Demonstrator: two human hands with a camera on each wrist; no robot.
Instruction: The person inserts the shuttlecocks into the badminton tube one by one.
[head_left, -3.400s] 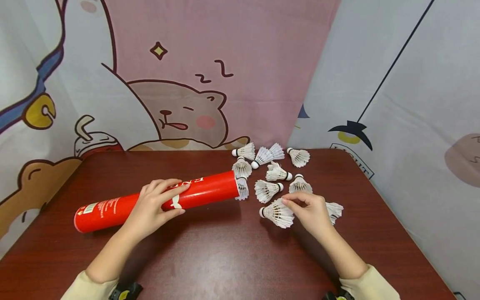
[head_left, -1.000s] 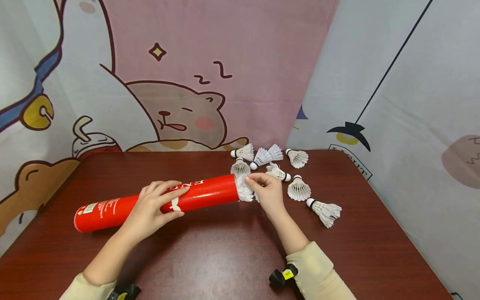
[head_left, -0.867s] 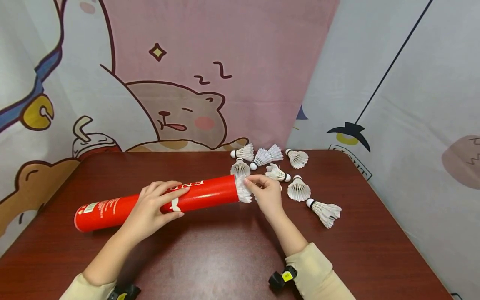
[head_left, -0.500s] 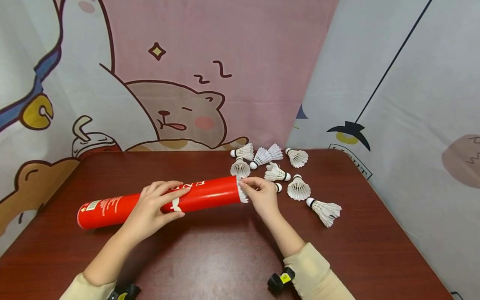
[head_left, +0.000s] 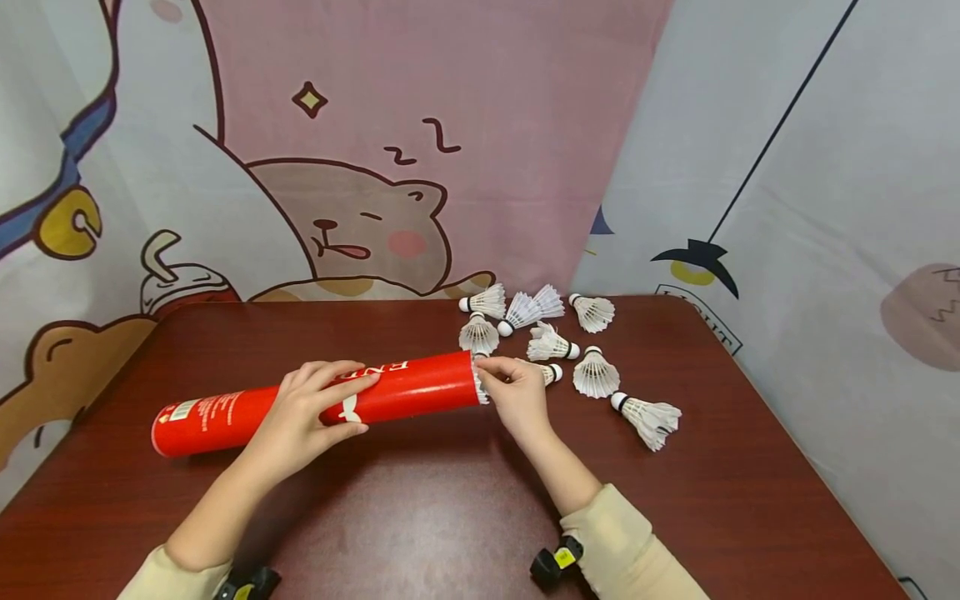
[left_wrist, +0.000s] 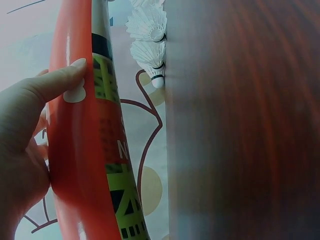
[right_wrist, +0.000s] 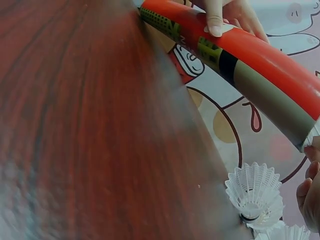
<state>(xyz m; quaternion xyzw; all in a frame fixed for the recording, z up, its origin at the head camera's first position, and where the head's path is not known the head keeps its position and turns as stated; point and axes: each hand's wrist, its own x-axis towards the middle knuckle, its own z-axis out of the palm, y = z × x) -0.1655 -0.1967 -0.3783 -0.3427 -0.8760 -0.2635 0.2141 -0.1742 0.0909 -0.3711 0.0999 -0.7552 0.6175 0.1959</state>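
My left hand (head_left: 300, 408) grips a red shuttlecock tube (head_left: 427, 385) from above, thumb on the near side. The tube lies slanted, its mouth at the right and slightly raised. At that mouth my right hand (head_left: 521, 404) pinches the feather edge of a shuttlecock (head_left: 482, 393); only a narrow white fringe shows beyond the rim, the rest being hidden inside. In the left wrist view the thumb (left_wrist: 65, 80) presses along the tube's side. The right wrist view catches the right fingers (right_wrist: 305, 192) beside the open end.
Loose shuttlecocks lie on the dark wooden table (head_left: 420, 517): one (head_left: 648, 421) at the right, one (head_left: 596, 372) behind it, one (head_left: 553, 342) farther in, and several more along the back edge. One (head_left: 553, 373) is partly covered by the right hand. A printed curtain (head_left: 525, 150) hangs behind.
The right hand has brought the shuttlecock leftward to the tube and slid it in cork first, until only its feather edge shows. The left hand has kept its grip in place.
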